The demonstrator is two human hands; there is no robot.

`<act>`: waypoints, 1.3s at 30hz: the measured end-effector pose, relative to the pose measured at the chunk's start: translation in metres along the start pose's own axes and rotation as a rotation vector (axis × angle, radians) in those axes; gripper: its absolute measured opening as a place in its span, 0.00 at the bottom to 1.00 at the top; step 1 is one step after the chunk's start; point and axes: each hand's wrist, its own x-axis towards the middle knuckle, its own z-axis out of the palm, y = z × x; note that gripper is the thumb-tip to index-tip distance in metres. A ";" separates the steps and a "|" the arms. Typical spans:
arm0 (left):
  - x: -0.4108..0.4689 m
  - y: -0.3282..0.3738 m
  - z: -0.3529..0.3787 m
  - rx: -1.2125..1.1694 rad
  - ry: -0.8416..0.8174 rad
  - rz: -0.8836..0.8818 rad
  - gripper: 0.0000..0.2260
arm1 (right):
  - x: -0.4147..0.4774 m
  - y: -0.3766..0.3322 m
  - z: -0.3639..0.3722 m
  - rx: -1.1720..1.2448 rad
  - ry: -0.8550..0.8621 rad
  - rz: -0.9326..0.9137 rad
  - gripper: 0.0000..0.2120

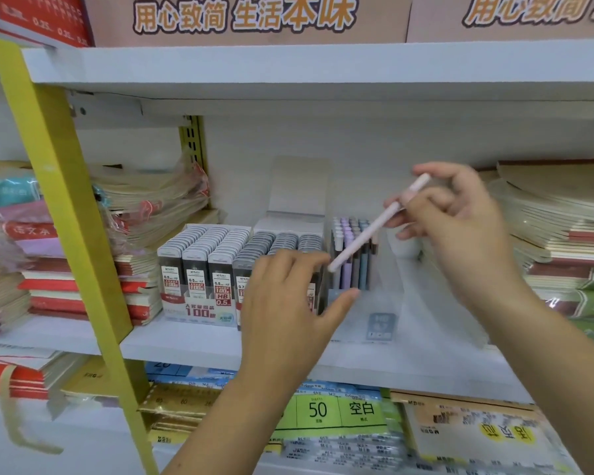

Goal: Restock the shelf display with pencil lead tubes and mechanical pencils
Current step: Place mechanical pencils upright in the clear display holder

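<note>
- A white shelf (186, 342) runs across the middle, and an upper shelf (288, 66) hangs over it.
- A yellow post (59, 200) slants down the left side.
- The white back panel (374, 142) is evenly lit.
- A cardboard sign (247, 18) with orange characters stands on top.
- Notebook stacks (144, 207) lie at left and wrapped booklets (556, 234) at right.
- Paper packs (340, 411) fill the level below.

pencil (367, 234): pale pink | lead tubes (199, 250): grey-black | shelf (186, 341): white | post (59, 186): yellow
</note>
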 end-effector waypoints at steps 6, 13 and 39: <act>0.020 -0.018 0.005 0.366 -0.337 0.068 0.44 | 0.012 0.024 -0.019 -0.650 -0.121 -0.126 0.12; 0.018 -0.024 0.009 0.418 -0.273 0.117 0.40 | -0.001 0.041 -0.012 -0.804 -0.226 -0.149 0.09; -0.001 -0.019 -0.010 0.268 -0.092 0.255 0.29 | -0.048 0.035 -0.011 -0.501 0.055 -0.133 0.17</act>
